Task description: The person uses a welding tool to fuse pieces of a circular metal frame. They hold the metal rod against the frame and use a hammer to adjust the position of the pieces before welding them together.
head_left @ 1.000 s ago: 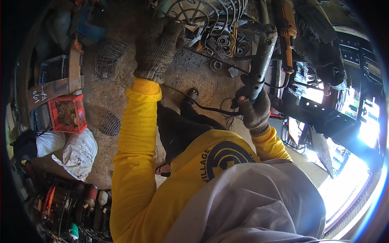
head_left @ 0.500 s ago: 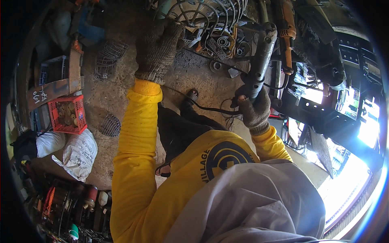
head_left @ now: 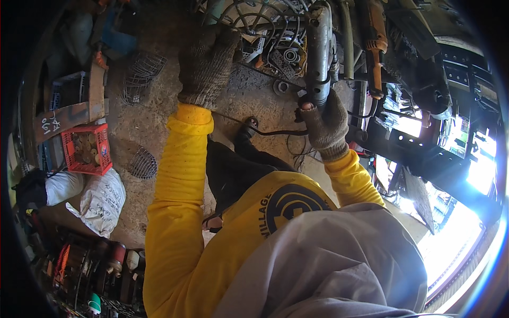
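Observation:
My right hand (head_left: 327, 127), in a grey-brown knit glove, is wrapped round the near end of a long grey cylindrical power tool (head_left: 319, 58). The tool points away from me, its far end over the clutter at the top. A black cord (head_left: 275, 132) runs left from my grip, behind my left forearm. My left hand (head_left: 204, 71), gloved alike, is raised at the top left of centre with its fingers curled in shadow; what they hold is hidden. A teal pipe-like piece (head_left: 214, 10) shows just beyond it, beside a bent-wire frame (head_left: 254, 18).
An orange power tool (head_left: 376, 45) hangs at the upper right. Wire cages (head_left: 142, 74) lie on the concrete floor (head_left: 127, 116). At left stand a red crate (head_left: 87, 127) of round parts and a white sack (head_left: 103, 204). Metal rings (head_left: 281, 86) lie ahead. Shelved tools (head_left: 116, 265) fill the lower left.
My right hand has shifted slightly left, and the grey power tool has swung left and away from me, over the wire and metal parts. My left hand has hardly moved.

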### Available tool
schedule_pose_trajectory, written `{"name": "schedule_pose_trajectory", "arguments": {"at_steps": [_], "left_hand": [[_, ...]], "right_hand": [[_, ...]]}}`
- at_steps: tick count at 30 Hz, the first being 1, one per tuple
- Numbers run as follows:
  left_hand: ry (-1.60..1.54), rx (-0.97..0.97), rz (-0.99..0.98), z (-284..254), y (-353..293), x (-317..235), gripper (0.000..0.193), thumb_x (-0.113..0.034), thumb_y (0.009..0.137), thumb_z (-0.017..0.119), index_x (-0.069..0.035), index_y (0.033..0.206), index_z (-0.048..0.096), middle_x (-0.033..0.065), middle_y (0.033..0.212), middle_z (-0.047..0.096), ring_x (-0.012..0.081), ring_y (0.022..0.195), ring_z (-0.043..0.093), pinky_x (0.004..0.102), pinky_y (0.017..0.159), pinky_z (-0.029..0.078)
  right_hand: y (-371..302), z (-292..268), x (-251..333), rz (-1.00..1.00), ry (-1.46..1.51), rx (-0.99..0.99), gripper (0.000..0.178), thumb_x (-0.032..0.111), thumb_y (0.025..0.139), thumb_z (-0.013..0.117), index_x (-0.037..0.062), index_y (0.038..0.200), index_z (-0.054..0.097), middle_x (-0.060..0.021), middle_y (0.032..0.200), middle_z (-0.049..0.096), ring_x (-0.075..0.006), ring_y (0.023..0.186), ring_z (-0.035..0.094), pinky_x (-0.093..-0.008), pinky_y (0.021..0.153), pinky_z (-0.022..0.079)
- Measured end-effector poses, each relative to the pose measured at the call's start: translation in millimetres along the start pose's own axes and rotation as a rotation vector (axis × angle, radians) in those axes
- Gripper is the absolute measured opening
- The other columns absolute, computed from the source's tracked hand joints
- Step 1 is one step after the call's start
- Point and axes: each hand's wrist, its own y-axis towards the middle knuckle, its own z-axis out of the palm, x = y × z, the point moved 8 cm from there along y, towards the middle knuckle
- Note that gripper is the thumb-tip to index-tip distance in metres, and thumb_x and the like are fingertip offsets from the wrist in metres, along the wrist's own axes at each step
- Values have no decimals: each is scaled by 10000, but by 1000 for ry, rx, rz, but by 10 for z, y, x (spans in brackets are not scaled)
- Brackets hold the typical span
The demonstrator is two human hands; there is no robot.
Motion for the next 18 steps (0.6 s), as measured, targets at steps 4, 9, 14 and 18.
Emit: {"name": "schedule_pose_trajectory", "arguments": {"at_steps": [4,9,14,18], "left_hand": [[17,7,32,-3,23,25,237,-278,999,708,-44,994,747,12,788,712,84,702,678,243,622,525],[115,-24,90,-24,20,-15,257,-295,1001,703,-43,1018,752,24,801,727,90,712,687,254,640,535],[-7,-3,12,-5,15,64,267,-308,999,702,-47,1021,754,28,788,732,88,715,689,259,648,538],[63,-24,14,-3,14,9,256,-310,993,705,-59,987,755,17,753,719,81,693,673,265,630,527]], "right_hand": [[24,-4,-21,6,7,-19,405,278,954,747,-36,1179,627,-82,811,689,-139,700,681,-301,673,550],[39,-9,-32,9,-7,-7,424,284,954,750,-42,1193,620,-84,805,689,-139,704,683,-306,669,552],[46,8,-15,11,-10,2,444,299,952,753,-44,1200,619,-84,802,686,-141,703,685,-307,666,551],[42,5,-45,-7,-48,-4,449,307,950,755,-44,1195,622,-85,800,684,-146,698,683,-307,667,549]]}}
